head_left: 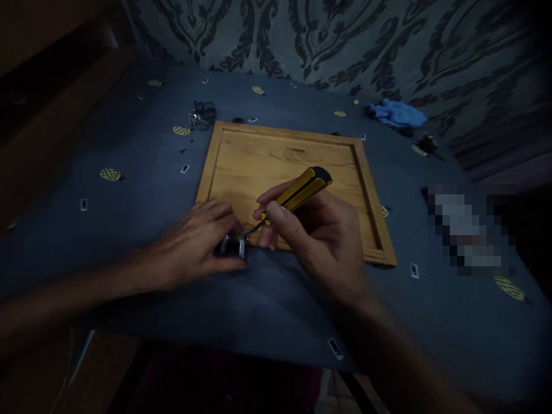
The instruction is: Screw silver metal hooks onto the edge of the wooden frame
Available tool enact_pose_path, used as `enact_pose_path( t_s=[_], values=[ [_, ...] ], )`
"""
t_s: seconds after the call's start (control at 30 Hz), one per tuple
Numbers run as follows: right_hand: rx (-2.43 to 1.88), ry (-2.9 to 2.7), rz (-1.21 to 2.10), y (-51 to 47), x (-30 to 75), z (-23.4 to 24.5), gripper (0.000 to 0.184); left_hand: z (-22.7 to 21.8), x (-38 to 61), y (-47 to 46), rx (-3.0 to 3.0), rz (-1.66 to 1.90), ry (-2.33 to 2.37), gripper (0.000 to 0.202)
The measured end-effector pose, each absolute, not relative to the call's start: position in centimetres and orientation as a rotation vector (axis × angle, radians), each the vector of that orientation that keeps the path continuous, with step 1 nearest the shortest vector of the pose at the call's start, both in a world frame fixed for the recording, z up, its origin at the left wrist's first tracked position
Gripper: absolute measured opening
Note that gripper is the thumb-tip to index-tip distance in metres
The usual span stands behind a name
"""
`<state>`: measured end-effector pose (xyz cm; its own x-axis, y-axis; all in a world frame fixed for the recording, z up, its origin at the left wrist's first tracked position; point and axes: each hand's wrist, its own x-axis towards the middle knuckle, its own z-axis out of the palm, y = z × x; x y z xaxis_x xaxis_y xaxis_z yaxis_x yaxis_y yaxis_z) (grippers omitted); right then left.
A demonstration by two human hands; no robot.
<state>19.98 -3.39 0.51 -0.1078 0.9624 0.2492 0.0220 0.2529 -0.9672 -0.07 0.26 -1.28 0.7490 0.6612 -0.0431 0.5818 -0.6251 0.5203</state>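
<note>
A wooden framed panel (276,164) lies flat on the table, its raised rim around a recessed middle. My right hand (332,241) is closed around a yellow-and-black screwdriver (304,187), handle tilted up to the right. Its tip meets a small shiny metal fitting (242,246) at the panel's near edge. My left hand (200,241) rests over the panel's near left corner, with thumb and fingers pinching around this fitting. A second bright metal part (225,244) shows under its fingers; whether the two are one piece I cannot tell.
Several dark metal fittings (202,113) lie behind the panel on the left, with small screws (182,150) nearby. A blue cloth (399,113) sits at the back right, a dark object (426,144) beside it. A pixelated item (468,230) lies right on the patterned tablecloth (142,230).
</note>
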Motion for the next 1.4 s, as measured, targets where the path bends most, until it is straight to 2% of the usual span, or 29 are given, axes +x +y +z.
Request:
enact_pose_path(
  t_s=[0.5,1.07,1.2,1.27,1.4],
  values=[
    [-1.026,-1.366,1.03,-3.4,19.9,0.2,0.02,-1.3,0.1,0.3,2.403,0.242,0.933,0.034],
    [-0.97,-1.349,1.182,-3.4,19.9,0.3,0.021,-1.0,0.1,0.5,2.396,0.17,0.936,0.039],
    [-0.942,-1.319,1.2,-3.4,19.7,0.1,0.026,-0.5,-0.2,1.0,2.367,0.302,0.83,0.038],
    [-0.928,-1.335,1.194,-3.3,19.7,0.1,0.027,0.5,-0.3,1.3,2.275,0.404,0.833,0.031],
    [-0.926,-1.368,1.16,-3.3,19.7,0.2,0.024,3.7,0.2,1.3,2.078,0.799,0.916,0.021]
  ],
)
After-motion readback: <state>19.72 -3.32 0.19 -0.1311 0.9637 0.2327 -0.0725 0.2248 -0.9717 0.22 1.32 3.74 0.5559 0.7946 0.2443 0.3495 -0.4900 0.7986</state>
